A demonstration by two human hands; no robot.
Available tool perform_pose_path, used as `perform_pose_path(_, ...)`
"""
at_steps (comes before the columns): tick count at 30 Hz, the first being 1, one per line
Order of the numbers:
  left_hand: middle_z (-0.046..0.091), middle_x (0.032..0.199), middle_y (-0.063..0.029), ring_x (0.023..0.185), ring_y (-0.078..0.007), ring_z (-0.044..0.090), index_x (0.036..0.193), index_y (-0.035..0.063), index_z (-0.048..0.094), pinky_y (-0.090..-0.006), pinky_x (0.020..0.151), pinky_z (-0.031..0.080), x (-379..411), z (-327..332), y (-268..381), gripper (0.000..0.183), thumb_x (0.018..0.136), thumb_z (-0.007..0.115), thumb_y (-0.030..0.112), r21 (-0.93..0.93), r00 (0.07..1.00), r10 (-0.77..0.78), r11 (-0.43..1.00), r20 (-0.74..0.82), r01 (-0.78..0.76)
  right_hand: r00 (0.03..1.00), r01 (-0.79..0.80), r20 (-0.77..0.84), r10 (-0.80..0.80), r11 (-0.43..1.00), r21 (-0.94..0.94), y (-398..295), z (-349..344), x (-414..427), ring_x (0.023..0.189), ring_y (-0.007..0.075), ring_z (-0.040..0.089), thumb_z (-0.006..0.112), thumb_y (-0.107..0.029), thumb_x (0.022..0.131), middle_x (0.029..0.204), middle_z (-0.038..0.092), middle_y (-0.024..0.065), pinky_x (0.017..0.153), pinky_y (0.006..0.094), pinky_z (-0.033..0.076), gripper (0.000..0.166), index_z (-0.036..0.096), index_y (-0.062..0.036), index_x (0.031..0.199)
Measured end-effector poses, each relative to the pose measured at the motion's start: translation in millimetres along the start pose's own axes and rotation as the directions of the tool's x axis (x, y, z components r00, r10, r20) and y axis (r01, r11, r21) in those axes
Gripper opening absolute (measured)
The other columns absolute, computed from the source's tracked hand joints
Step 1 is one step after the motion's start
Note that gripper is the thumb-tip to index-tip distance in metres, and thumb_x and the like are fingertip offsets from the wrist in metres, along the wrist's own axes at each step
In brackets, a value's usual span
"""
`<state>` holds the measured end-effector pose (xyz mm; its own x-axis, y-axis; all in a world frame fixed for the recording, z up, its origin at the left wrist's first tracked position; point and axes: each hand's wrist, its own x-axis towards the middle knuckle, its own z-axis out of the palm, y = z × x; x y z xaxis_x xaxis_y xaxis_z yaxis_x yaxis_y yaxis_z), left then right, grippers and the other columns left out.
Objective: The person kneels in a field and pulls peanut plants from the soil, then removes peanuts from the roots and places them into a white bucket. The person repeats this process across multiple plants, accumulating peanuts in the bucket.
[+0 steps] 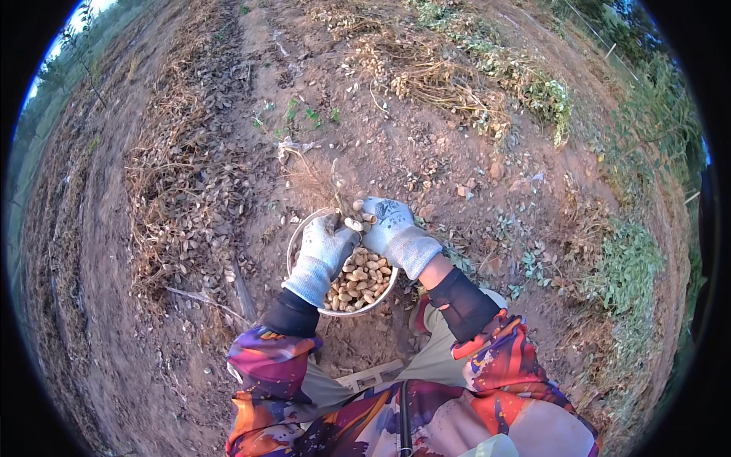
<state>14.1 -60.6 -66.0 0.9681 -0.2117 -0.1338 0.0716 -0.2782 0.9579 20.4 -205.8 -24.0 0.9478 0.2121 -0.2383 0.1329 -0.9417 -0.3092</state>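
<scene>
A white-rimmed bucket (394,281) holding many unshelled peanuts (360,280) stands on the soil in front of me. Above its far left part is my left hand (325,245), in a grey-white work glove, closed around the base of an uprooted peanut plant (337,194). The plant's thin roots point away from me. My right hand (397,228), gloved alike, is at the bucket's far right rim with its fingers at several peanut pods (357,221) beside the plant. Its fingertips are partly hidden, so I cannot tell whether it grips a pod.
Pulled peanut plants with pods (422,80) lie in a heap at the far right. Dry leaves and stems (183,211) form a row on the left. Green leafy plants (628,268) are at the right. A pale slatted object (371,376) lies between my legs.
</scene>
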Motion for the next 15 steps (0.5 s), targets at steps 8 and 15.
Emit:
perform_pose_path(8, 0.051, 0.059, 0.0042, 0.052, -0.0059, 0.046, 0.073, 0.0009, 0.058, -0.0201, 0.048, 0.036, -20.1, -20.9, 1.9, 0.01, 0.074, 0.064, 0.009, 0.088, 0.994, -0.071, 0.994, 0.087, 0.063, 0.982, -0.018, -0.145, 0.119, 0.829, 0.559, 113.8, 14.3, 28.3, 0.087, 0.0193, 0.058, 0.064, -0.027, 0.079, 0.1, 0.062, 0.0069, 0.077, 0.0296, 0.047, 0.039, 0.055, -0.0091, 0.113)
perform_pose_path(15, 0.052, 0.118, -0.0165, 0.098, -0.029, 0.059, 0.127, 0.0053, 0.044, -0.0371, 0.085, 0.048, -26.5, -20.5, -9.4, 0.071, 0.069, 0.073, 0.034, 0.661, 0.96, 0.24, 0.699, 0.144, -0.274, 0.999, 0.028, -0.007, -0.035, 0.629, 0.777, 45.2, -41.3, -29.9, 0.052, 0.0066, 0.043, 0.071, -0.022, 0.075, 0.064, 0.056, -0.0028, 0.048, 0.024, 0.038, 0.027, 0.061, -0.0112, 0.098)
